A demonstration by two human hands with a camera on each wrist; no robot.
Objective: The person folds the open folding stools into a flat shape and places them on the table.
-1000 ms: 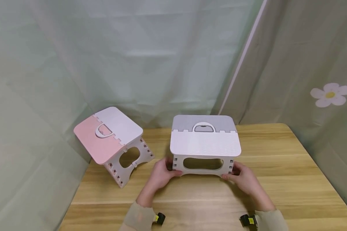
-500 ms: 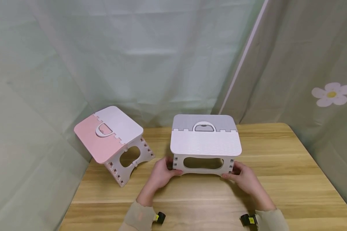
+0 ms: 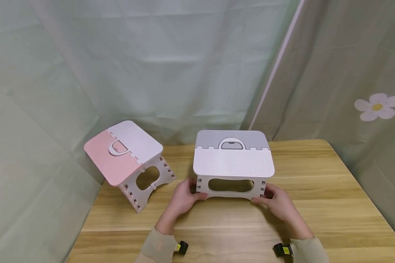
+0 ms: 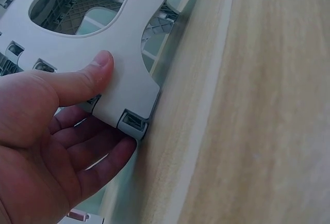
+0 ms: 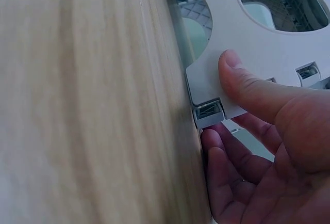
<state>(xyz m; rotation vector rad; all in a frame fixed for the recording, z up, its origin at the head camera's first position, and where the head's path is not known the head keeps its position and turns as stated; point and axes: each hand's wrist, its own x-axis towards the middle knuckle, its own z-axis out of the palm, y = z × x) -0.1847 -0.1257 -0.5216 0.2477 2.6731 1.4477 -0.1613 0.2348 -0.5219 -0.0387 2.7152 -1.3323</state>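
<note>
A folding step stool [image 3: 233, 162] with a grey and white top stands unfolded on the wooden table, its white carry handle lying in the middle of the top. My left hand [image 3: 183, 197] grips the lower left corner of its front leg panel; in the left wrist view the thumb [image 4: 95, 77] presses the panel's face and the fingers curl behind the edge. At the opposite corner, my right hand [image 3: 278, 204] grips the same panel, thumb [image 5: 242, 79] in front and fingers curled behind. The far leg panel is mostly hidden under the top.
To the left, a pink and white folding stool [image 3: 123, 153] stands unfolded, turned at an angle. The wooden table [image 3: 332, 204] extends right and toward me. Pale green curtains [image 3: 171, 65] hang close behind and along the left side, with a flowered cloth [image 3: 332, 73] at right.
</note>
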